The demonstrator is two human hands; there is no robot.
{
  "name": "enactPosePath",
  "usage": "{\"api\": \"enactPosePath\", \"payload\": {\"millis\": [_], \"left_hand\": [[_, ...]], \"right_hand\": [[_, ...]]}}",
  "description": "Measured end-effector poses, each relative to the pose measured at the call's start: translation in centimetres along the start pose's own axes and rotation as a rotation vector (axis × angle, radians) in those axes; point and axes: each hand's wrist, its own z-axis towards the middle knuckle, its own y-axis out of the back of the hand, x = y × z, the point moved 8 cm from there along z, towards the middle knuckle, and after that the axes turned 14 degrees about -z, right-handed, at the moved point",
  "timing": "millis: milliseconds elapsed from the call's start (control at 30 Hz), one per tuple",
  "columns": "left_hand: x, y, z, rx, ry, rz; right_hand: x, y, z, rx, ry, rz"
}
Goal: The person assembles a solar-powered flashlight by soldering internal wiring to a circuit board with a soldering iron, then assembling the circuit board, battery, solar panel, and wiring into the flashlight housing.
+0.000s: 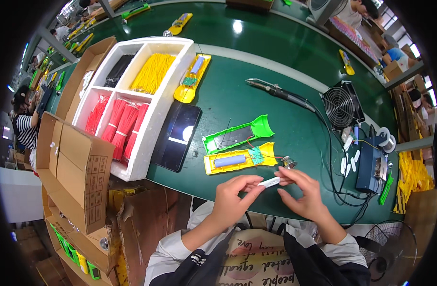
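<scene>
Broadly, a green table [256, 62] fills the scene. Far left on it sits a white foam tray [154, 117] with compartments of yellow wires [153, 72], red wires [118, 125] and black wires [118, 69]. An open cardboard box [75, 164] stands left of the tray, off the table's near-left corner. A dark phone [176, 136] lies just right of the tray. On the right side — a small black fan [342, 105] and a blue box unit [373, 164]; a soldering iron [275, 90] rests far of centre. A green housing half [237, 135] lies at centre, with a yellow housing half [240, 158] holding a blue cell just near of it. Nearest, left hand [232, 198] and right hand [302, 190] both pinch a small white strip [270, 181] between fingertips — other fingers loosely curled — at the table's near edge, just near of the yellow half.
</scene>
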Motion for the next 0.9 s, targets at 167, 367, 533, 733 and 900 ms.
{"api": "enactPosePath", "payload": {"millis": [167,367,533,733,900], "left_hand": [[-0.8,0.2,0.5,0.007,-0.002,-0.021],[-2.5,-0.1,0.5,0.104,-0.169,0.249],[-6.0,1.3,1.7,0.079,-0.332,0.473],[-4.5,0.0,2.1,0.222,-0.16,0.273],[-2.4,-0.1,1.3,0.135,-0.079,0.23]], "right_hand": [[-2.2,-1.1,0.0,0.12,-0.213,0.312],[-0.6,-1.6,0.6,0.138,-0.1,-0.021],[-0.9,-1.0,0.3,0.082,-0.041,-0.116],[-3.3,-2.2,-0.7,0.106,-0.418,0.366],[-4.6,-3.4,-1.7,0.114,-0.537,0.518]]}}
